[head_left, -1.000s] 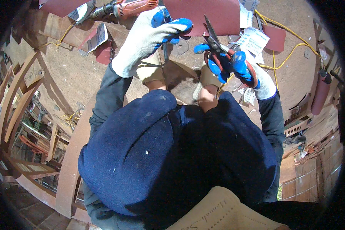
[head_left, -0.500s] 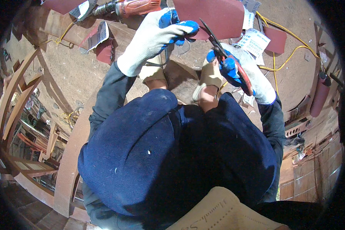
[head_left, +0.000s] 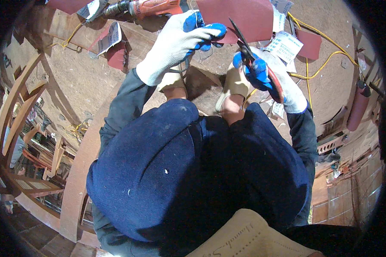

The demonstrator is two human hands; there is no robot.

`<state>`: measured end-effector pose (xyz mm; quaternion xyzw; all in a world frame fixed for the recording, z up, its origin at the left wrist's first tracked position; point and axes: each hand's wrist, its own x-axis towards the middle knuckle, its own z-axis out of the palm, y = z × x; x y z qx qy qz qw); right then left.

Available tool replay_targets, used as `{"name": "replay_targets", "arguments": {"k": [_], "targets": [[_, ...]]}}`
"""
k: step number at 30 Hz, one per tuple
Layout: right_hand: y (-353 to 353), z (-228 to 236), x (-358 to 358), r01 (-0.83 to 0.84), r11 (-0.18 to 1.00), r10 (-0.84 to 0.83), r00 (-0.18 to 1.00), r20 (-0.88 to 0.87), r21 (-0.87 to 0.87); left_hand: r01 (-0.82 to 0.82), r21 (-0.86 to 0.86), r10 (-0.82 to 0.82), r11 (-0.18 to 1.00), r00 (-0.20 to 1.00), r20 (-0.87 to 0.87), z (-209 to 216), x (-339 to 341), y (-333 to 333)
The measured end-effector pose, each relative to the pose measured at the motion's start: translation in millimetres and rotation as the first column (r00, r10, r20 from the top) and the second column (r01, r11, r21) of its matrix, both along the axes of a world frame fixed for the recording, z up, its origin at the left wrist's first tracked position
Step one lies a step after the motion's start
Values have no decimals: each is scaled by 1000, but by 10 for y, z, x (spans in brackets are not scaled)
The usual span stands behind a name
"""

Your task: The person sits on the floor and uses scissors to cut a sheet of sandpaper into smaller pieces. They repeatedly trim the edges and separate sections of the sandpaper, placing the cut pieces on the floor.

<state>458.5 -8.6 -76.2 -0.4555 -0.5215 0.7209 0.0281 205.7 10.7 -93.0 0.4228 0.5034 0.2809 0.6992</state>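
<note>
My left hand (head_left: 176, 45), in a white glove with blue-coated fingers, is closed in a pinch. A small dark bit shows at its fingertips, but I cannot make out what it is. Just beyond lies a dark red sandpaper sheet (head_left: 240, 19); whether the fingers touch its near corner is unclear. My right hand (head_left: 266, 75), gloved alike, grips scissors (head_left: 244, 47) with red handles. Their dark blades point up and left toward the sheet, overlapping its lower edge in the view.
An orange-red power drill (head_left: 152, 7) lies beyond my left hand. Sandpaper pieces (head_left: 117, 53) and white-backed scraps (head_left: 286, 45) are scattered about. A yellow cord (head_left: 326, 36) loops across the floor at right. Curved wooden parts (head_left: 19, 96) stand at left; a red-brown roll (head_left: 358, 105) lies far right.
My left hand has shifted slightly right. The scissors have moved a little up and right with my right hand. A pale grey-blue shape has appeared behind the wooden parts at left.
</note>
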Motion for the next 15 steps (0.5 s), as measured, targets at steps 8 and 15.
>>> {"name": "replay_targets", "arguments": {"k": [8,15], "targets": [[-194,-197,156,278,954,-268,959,-96,112,-61,458,242,887,906,-347,-248,-316,-17],[84,-57,-247,700,644,-764,607,-219,-308,-291,232,297,928,955,9,-101,64,-59]]}}
